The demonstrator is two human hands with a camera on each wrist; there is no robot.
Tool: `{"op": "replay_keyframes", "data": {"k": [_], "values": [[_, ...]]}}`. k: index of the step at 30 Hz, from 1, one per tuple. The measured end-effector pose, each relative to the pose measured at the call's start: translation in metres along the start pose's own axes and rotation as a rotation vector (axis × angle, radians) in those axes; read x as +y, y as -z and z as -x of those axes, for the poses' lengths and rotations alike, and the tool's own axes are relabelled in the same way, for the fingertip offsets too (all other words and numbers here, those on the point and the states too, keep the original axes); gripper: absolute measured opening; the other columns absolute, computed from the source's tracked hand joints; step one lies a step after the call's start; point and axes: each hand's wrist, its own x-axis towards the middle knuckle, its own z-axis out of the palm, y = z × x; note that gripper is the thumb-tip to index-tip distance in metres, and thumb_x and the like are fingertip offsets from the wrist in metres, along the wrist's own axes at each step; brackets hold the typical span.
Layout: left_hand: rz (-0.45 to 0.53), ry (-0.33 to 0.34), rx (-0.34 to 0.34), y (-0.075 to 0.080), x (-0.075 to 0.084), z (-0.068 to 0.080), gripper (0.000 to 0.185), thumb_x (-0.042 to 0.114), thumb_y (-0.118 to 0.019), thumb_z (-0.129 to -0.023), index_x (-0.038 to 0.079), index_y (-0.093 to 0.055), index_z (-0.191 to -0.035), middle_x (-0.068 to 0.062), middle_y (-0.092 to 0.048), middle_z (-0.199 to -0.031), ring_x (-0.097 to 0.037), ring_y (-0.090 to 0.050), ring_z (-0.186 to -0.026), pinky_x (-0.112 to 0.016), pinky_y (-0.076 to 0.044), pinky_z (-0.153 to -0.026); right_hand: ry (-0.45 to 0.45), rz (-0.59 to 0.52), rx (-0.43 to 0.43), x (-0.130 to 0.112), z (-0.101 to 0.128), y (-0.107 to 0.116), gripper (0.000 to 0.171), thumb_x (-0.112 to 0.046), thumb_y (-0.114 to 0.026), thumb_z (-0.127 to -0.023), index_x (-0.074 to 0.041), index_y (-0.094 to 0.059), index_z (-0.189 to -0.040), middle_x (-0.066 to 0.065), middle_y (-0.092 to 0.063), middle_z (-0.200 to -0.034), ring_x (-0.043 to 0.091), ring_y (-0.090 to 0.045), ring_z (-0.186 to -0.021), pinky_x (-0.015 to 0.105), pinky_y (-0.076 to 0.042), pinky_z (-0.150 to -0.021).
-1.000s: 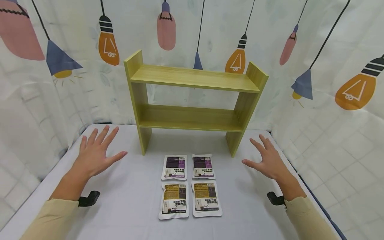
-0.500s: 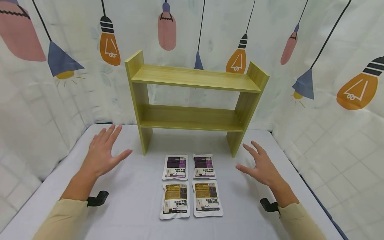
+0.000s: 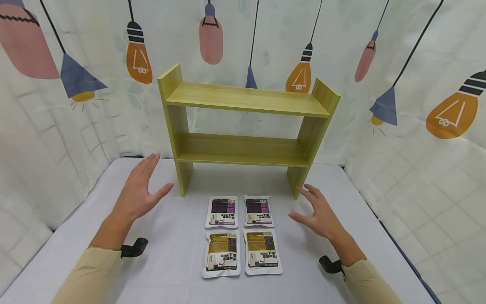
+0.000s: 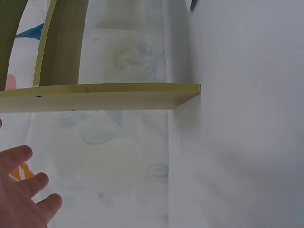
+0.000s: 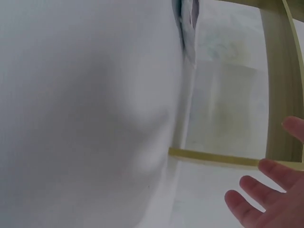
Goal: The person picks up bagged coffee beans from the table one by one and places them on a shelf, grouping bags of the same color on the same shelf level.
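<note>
A two-tier light wooden shelf (image 3: 243, 151) stands on the white table. In front of it lie two pouches with purple labels, the left purple pouch (image 3: 222, 212) and the right purple pouch (image 3: 258, 211). Closer to me are the left gold-labelled pouch (image 3: 221, 254) and the right gold-labelled pouch (image 3: 263, 252). My left hand (image 3: 134, 195) is held over the table left of the shelf, fingers extended, thumb apart, holding nothing. On the other side, my right hand (image 3: 319, 214) hovers right of the pouches with fingers spread and nothing in it; its fingertips overlap the shelf's right leg in the head view.
The white tablecloth (image 3: 171, 270) runs back to a curtain (image 3: 152, 122) printed with hanging lamps, which encloses the back and both sides. Black wrist-camera mounts (image 3: 134, 248) stick out inward from both wrists. The shelf's left side panel (image 4: 104, 97) shows close in the left wrist view.
Both hands have moved inward, the left one rightward and the right one leftward, closer to the shelf's sides. The shelf and pouches have stayed in place.
</note>
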Motion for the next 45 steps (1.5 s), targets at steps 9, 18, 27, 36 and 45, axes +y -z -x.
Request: {"op": "replay_keyframes", "data": {"k": [9,18,27,36,45], "values": [[0.106,0.035,0.036,-0.003,0.009,-0.010,0.087,0.042,-0.068,-0.095,0.018,-0.022,-0.165,-0.014,-0.029,-0.169,-0.044,-0.029,-0.152,-0.067,-0.026,-0.121,0.076,-0.101,0.040,-0.007,-0.002,-0.015,0.082,-0.053,-0.079,-0.082,-0.021,-0.050,-0.152,0.016,-0.037,-0.162,0.042,-0.042,-0.144,0.070,-0.043,-0.108],[0.178,0.110,0.087,-0.010,0.018,-0.021,0.085,0.042,-0.065,-0.097,0.023,-0.020,-0.166,-0.013,-0.031,-0.168,-0.044,-0.039,-0.146,-0.069,-0.039,-0.112,0.118,-0.175,0.065,-0.013,-0.005,-0.031,0.079,-0.048,-0.084,-0.079,-0.018,-0.056,-0.147,0.016,-0.045,-0.156,0.040,-0.047,-0.141,0.062,-0.050,-0.106],[0.263,0.136,0.156,-0.018,0.021,-0.034,0.080,0.039,-0.065,-0.099,0.021,-0.023,-0.165,-0.018,-0.042,-0.161,-0.045,-0.049,-0.139,-0.064,-0.045,-0.110,0.051,-0.297,0.028,-0.025,-0.007,-0.041,0.074,-0.042,-0.084,-0.081,-0.018,-0.057,-0.146,0.014,-0.048,-0.155,0.037,-0.048,-0.141,0.058,-0.052,-0.105],[0.365,0.158,0.212,-0.022,0.024,-0.049,0.073,0.035,-0.064,-0.100,0.019,-0.030,-0.163,-0.017,-0.048,-0.156,-0.042,-0.056,-0.133,-0.061,-0.049,-0.108,0.006,-0.406,-0.005,-0.030,-0.012,-0.051,0.070,-0.038,-0.084,-0.084,-0.019,-0.058,-0.145,0.010,-0.053,-0.151,0.038,-0.054,-0.135,0.057,-0.053,-0.106],[0.425,0.190,0.219,-0.021,0.028,-0.062,0.071,0.040,-0.062,-0.100,0.019,-0.034,-0.161,-0.013,-0.052,-0.153,-0.036,-0.059,-0.130,-0.058,-0.050,-0.107,-0.028,-0.464,-0.035,-0.036,-0.017,-0.057,0.068,-0.035,-0.085,-0.084,-0.015,-0.059,-0.144,0.010,-0.057,-0.147,0.039,-0.058,-0.130,0.056,-0.052,-0.106]]}}
